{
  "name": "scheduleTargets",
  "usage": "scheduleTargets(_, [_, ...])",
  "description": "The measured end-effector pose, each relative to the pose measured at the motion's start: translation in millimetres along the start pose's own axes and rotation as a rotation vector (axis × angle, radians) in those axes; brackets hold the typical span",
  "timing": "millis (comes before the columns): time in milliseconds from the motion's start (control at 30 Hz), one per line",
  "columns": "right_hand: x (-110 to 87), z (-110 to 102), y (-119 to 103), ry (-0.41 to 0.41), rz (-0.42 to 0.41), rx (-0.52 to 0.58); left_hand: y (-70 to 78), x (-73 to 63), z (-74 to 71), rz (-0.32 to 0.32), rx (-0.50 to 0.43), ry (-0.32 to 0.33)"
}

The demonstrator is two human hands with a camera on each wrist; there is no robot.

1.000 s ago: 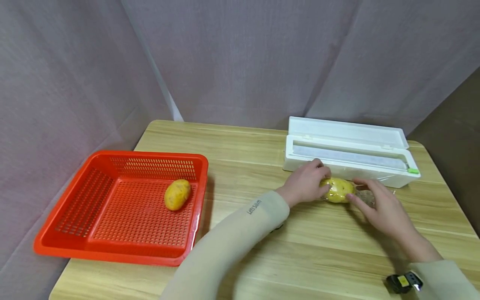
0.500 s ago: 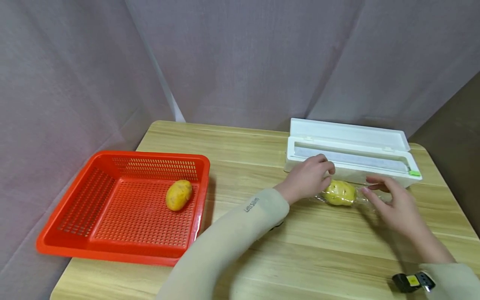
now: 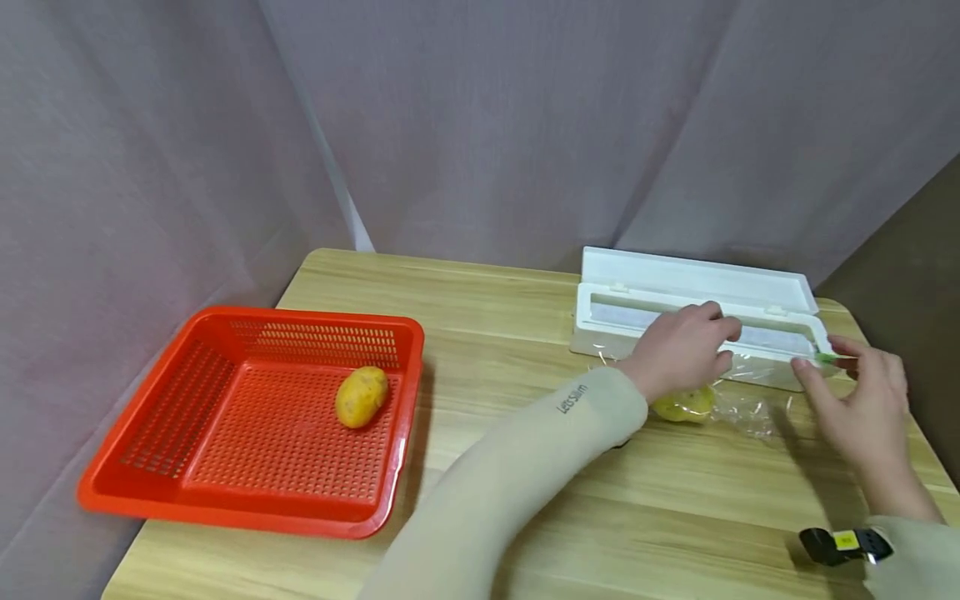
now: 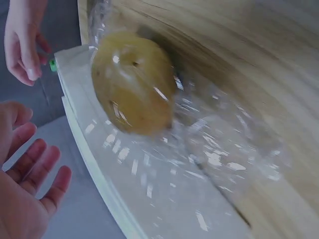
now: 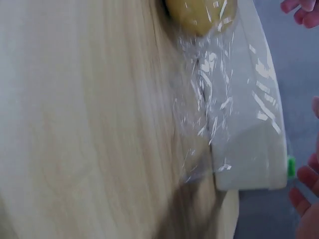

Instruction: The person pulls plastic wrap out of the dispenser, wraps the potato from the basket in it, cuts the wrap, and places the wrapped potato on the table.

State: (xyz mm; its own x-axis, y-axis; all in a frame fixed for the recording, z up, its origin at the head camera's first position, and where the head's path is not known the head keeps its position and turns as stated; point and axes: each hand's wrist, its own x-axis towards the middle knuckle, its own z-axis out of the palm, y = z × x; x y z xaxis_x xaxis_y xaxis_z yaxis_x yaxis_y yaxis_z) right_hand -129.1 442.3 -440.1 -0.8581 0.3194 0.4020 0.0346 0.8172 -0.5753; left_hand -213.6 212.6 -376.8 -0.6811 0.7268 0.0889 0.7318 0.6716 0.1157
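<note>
A potato (image 3: pixel 684 407) wrapped in clear cling film (image 3: pixel 750 414) lies on the table, against the front of a white cling film dispenser (image 3: pixel 772 374) whose lid stands raised. My left hand (image 3: pixel 681 350) hovers above the dispenser and partly covers the potato from the head view; in the left wrist view its fingers are loosely bent around nothing. At the dispenser's right end, my right hand (image 3: pixel 862 400) has thumb and fingers spread on either side of the green slider (image 3: pixel 826 358). In the right wrist view, those fingertips lie right by the green slider (image 5: pixel 291 167).
A red perforated basket (image 3: pixel 251 515) holds one unwrapped potato (image 3: pixel 362 397) at the table's left. A grey curtain (image 3: pixel 480 125) hangs behind the wooden table (image 3: pixel 480 350).
Both hands have left the wrapped potato. The left moved right, over the dispenser; the right moved right, to the green slider. Film ends now spread loosely beside the potato.
</note>
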Motion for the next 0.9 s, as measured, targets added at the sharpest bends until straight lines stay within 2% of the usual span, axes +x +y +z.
scheduleTargets(167, [5.1,0,17,-0.099,0.133,0.011,18.9,14.2,0.9,0.012,0.079,-0.031])
scheduleTargets(333, [7.6,3,33,-0.182,0.183,0.060,29.8,25.3,8.6,0.014,0.109,-0.051])
scheduleTargets(667, [7.5,18,39,-0.163,0.226,0.157,43.5,46.5,22.2,0.004,0.152,-0.062])
scheduleTargets(900, [4.8,24,41,-0.125,0.336,0.165,65.2,58.8,16.7,-0.027,0.134,-0.115])
